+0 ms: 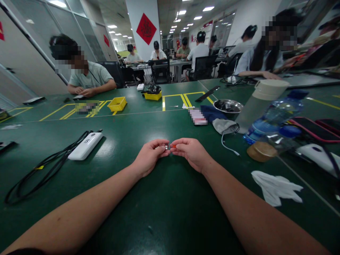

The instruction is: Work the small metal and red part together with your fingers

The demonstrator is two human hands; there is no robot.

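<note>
- At the left of the frame, a white power bank [86,146] lay on the green table [148,212], a looped black cable [57,166] beside it.
- Near the centre, the left hand [149,156] had thumb and fingers drawn together in a pinch on a small metallic piece [166,146] with a touch of red, too small to identify.
- Just right of that, an orange piece [174,146] showed between the nearly closed thumb and fingers of the right hand [191,152]; whether the two pieces touched could not be told.
- Across that mid-frame gap, the step in hand seemed to be fitting or adjusting one piece against the other; the next move appeared to call for careful lining-up and light fingertip pressure.
- At lower right, a crumpled white tissue [276,187] lay well apart from both hands.
</note>
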